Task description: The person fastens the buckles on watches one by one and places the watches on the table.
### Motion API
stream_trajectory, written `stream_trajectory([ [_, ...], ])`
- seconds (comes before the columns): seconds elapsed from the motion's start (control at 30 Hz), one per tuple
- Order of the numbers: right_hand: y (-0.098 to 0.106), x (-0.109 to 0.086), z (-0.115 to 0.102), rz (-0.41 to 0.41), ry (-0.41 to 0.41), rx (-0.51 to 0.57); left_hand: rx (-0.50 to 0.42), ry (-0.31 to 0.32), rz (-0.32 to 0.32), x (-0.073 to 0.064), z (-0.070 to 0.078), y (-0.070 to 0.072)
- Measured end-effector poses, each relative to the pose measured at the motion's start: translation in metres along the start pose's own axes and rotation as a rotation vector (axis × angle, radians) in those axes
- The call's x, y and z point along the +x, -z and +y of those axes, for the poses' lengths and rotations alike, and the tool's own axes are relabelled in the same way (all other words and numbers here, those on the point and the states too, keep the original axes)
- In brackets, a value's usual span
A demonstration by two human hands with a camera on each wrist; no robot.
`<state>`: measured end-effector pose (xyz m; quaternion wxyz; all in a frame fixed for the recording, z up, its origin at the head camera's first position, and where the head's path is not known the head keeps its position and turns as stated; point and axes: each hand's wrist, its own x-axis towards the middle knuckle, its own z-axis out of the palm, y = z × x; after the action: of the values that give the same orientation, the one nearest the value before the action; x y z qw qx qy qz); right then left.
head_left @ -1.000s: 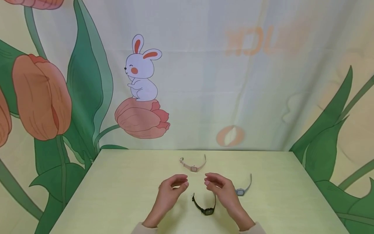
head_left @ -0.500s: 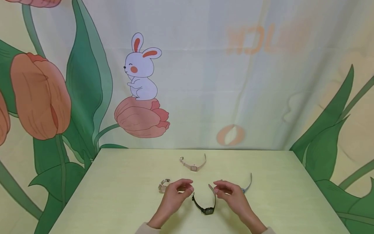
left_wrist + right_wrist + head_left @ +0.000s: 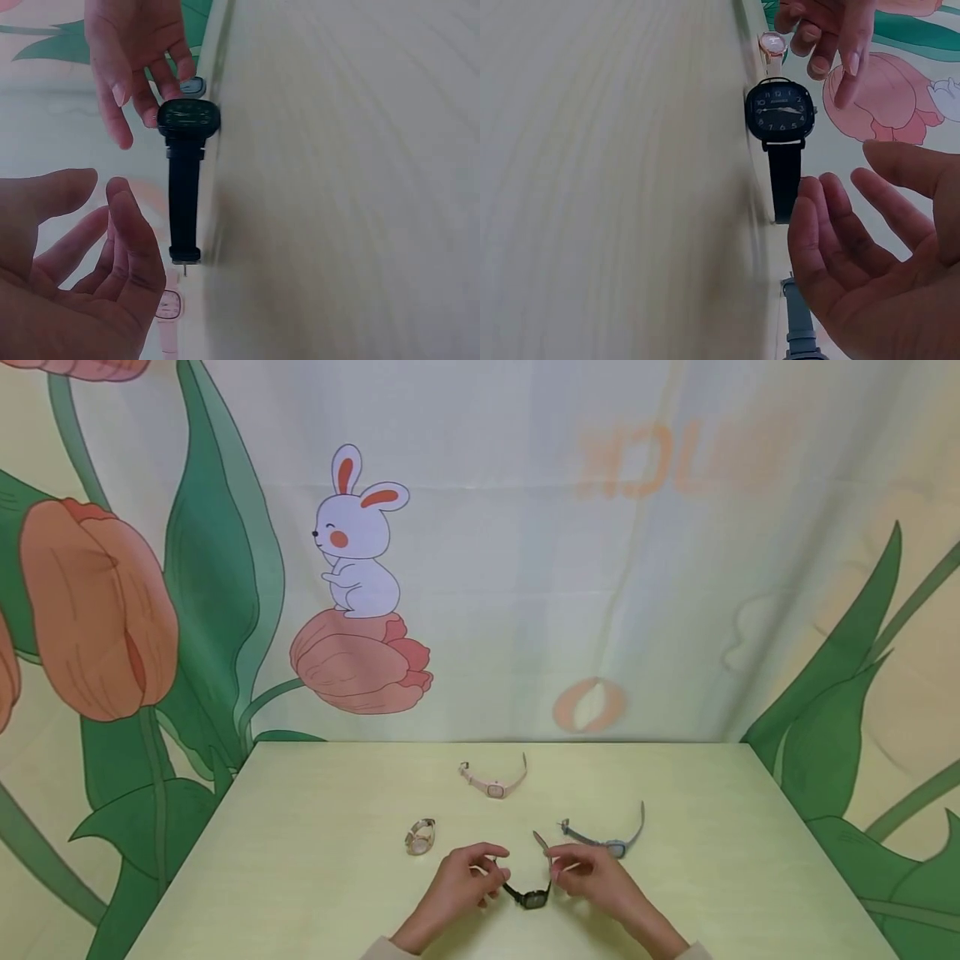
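A black wristwatch (image 3: 534, 900) with a squarish dial lies on the table, its two strap ends rising away from the dial. My left hand (image 3: 474, 878) is at the buckle end, thumb and fingers apart; the left wrist view shows the strap (image 3: 184, 202) beyond its fingertips. Over at the plain strap end is my right hand (image 3: 588, 870), loosely curved with a gap between thumb and fingers. In the right wrist view its fingertips (image 3: 807, 187) overlap the edge of the black strap (image 3: 784, 176). Both hands hold nothing.
Around the black watch lie a pink watch (image 3: 496, 790) farther back, a gold-toned watch (image 3: 420, 838) at left, its band closed in a loop, and a blue-grey watch (image 3: 615, 849) at right beside my right hand. A printed curtain (image 3: 480, 568) hangs behind the table (image 3: 300, 877).
Both hands have come down toward the black watch's strap ends, after shifting slightly right. The gold-toned watch, hidden behind my left hand at first, is now fully visible. The watches have not moved.
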<state>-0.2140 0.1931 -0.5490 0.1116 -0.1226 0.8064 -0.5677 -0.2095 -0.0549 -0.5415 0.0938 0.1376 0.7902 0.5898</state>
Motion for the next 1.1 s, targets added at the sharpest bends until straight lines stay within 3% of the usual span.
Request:
stream_trajectory([
  [0.23, 0.001, 0.002, 0.007, -0.053, -0.026, -0.055, 0.005, 0.016, -0.042, 0.0, -0.011, -0.005],
  [0.77, -0.001, 0.006, 0.019, -0.042, -0.021, -0.11, -0.046, 0.101, -0.116, 0.003, -0.017, -0.003],
  [1.1, 0.0, 0.009, 0.02, -0.063, 0.009, -0.153, -0.042, 0.081, -0.114, 0.005, -0.022, -0.004],
])
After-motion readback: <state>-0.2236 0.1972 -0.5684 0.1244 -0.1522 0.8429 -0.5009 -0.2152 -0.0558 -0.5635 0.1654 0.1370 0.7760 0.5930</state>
